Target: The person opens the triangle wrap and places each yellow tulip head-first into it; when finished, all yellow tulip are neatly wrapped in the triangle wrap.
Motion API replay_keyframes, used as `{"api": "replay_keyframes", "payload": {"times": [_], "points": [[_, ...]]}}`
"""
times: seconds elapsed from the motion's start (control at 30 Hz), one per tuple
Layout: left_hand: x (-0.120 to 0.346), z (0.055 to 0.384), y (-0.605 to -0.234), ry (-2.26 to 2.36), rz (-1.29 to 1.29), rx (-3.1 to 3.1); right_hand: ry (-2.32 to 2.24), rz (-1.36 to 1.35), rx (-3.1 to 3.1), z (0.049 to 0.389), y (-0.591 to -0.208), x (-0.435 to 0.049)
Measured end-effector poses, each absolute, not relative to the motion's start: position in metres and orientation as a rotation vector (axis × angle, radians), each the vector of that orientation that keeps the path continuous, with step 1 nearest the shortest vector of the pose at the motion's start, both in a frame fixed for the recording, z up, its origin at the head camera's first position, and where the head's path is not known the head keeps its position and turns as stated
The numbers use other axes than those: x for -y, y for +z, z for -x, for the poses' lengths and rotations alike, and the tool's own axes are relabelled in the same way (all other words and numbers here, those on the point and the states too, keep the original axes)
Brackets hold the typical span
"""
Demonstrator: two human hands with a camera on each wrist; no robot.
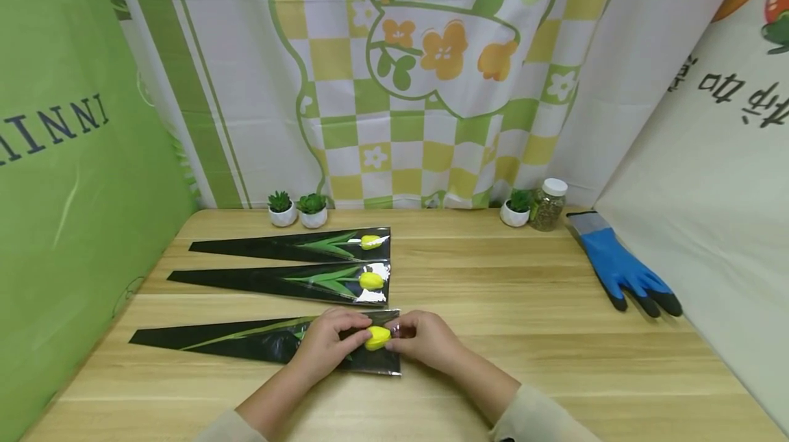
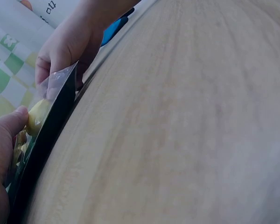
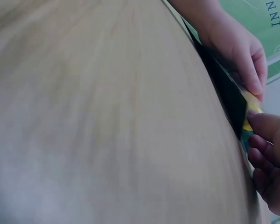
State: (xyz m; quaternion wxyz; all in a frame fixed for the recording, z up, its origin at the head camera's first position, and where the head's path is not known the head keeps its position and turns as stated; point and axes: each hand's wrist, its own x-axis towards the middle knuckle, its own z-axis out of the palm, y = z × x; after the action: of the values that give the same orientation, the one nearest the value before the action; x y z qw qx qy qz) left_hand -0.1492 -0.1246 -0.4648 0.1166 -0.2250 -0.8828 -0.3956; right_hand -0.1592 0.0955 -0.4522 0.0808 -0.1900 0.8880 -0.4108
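The nearest black-backed clear flower sleeve lies flat, its narrow end to the left, around a yellow tulip with a green stem. My left hand rests on the sleeve, thumb and forefinger pinching at the bloom's left side. At the wide end, my right hand holds the bloom's right side between thumb and forefinger. In the left wrist view, the left thumb touches the yellow bloom. In the right wrist view, the right hand has its other fingers curled; the film partly blurs the contact.
Two more sleeved tulips lie behind, parallel to the first. Small potted plants stand at the back edge, another pot beside a white-lidded jar. A blue and black glove lies at the right. Cloth walls surround the wooden table.
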Motion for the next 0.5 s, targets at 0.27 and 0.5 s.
{"api": "replay_keyframes", "payload": {"times": [0.27, 0.5], "points": [[0.127, 0.148, -0.468, -1.133, 0.693, 2.616, -1.276, 0.449, -2.649, 0.156, -0.446, -0.121], [0.131, 0.148, -0.467, -1.081, 0.709, 2.658, -1.318, 0.302, -2.691, 0.159, -0.442, -0.147]]}}
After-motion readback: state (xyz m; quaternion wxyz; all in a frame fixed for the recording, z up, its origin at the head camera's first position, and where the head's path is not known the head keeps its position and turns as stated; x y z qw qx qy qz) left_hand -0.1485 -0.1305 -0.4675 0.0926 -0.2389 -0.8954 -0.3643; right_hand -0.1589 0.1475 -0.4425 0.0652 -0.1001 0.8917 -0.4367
